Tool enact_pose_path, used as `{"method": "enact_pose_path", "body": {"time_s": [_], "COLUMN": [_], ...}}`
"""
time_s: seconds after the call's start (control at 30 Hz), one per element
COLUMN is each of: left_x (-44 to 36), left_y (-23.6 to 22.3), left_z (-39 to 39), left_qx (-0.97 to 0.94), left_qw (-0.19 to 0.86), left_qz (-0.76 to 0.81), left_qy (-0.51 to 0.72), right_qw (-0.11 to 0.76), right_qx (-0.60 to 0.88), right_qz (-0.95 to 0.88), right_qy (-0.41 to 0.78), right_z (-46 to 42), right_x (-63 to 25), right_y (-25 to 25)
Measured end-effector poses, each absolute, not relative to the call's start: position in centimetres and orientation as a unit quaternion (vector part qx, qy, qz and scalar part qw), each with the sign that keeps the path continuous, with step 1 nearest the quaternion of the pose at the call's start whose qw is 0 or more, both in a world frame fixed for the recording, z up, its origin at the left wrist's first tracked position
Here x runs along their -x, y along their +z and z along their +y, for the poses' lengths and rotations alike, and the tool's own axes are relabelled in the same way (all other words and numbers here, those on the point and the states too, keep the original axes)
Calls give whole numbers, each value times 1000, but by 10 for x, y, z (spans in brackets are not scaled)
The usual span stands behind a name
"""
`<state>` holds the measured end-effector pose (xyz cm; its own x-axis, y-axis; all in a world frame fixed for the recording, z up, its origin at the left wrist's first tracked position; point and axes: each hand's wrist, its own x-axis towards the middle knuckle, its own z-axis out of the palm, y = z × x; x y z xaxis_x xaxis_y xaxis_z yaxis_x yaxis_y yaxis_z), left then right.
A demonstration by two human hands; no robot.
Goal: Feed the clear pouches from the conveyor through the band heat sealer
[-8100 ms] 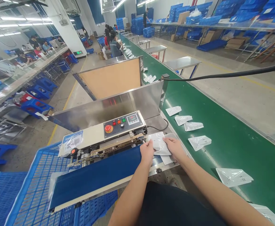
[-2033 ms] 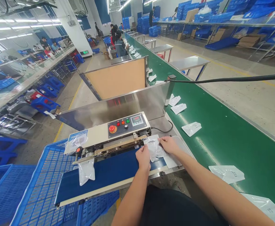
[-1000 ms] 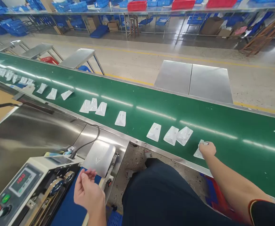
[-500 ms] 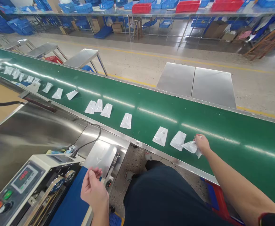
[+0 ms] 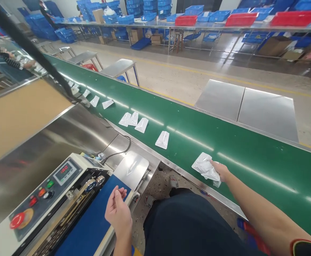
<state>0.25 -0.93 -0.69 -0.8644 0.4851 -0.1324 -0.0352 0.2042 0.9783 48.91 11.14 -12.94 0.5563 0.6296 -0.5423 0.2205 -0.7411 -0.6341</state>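
My right hand (image 5: 220,171), over the green conveyor belt (image 5: 240,149), is closed on a bunch of white plastic pouches (image 5: 205,166). The bunched pouches overlap, and their lower edges hang near the belt's front side. A single white pouch (image 5: 162,139) lies flat on the belt to their left. Further left, several more pouches (image 5: 141,125) are spread along it, some overlapping. My left hand (image 5: 118,210) is held above the blue belt of a sealing machine (image 5: 64,177), its fingers curled in and the thumb against them. Nothing shows in it.
A metal plate with an arrow (image 5: 131,167) sits at the machine's end, a black cable (image 5: 127,144) behind it. Metal tables (image 5: 221,99) adjoin the belt's far side. A dark slanted bar (image 5: 38,49) crosses the upper left. Another person (image 5: 8,64) sits at the far left.
My right hand has moved left along the belt and gathered the two neighbouring pouches into its grip with the first. My left hand stays curled by the machine. The view has turned left.
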Motion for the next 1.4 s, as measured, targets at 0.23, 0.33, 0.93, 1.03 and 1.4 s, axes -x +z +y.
{"method": "enact_pose_path", "body": {"time_s": [0.23, 0.33, 0.93, 1.03, 1.4], "left_x": [-8, -21, 48, 60, 99], "left_y": [-12, -11, -53, -57, -42], "left_z": [-12, 2, 25, 18, -74], "left_qx": [-260, -405, 26, 51, 38], "left_qw": [248, 262, 351, 343, 214], "left_qz": [740, 706, 680, 670, 760], "left_qy": [568, 518, 643, 656, 612], "right_qw": [192, 189, -43, -64, -37], "right_qx": [719, 570, 492, 477, 355], "right_qz": [-566, -714, -655, -675, -802], "right_qy": [356, 359, 572, 560, 479], "right_z": [149, 147, 192, 187, 154], "right_x": [-400, -334, -44, -18, -17], "right_y": [-62, -3, 14, 13, 21]}}
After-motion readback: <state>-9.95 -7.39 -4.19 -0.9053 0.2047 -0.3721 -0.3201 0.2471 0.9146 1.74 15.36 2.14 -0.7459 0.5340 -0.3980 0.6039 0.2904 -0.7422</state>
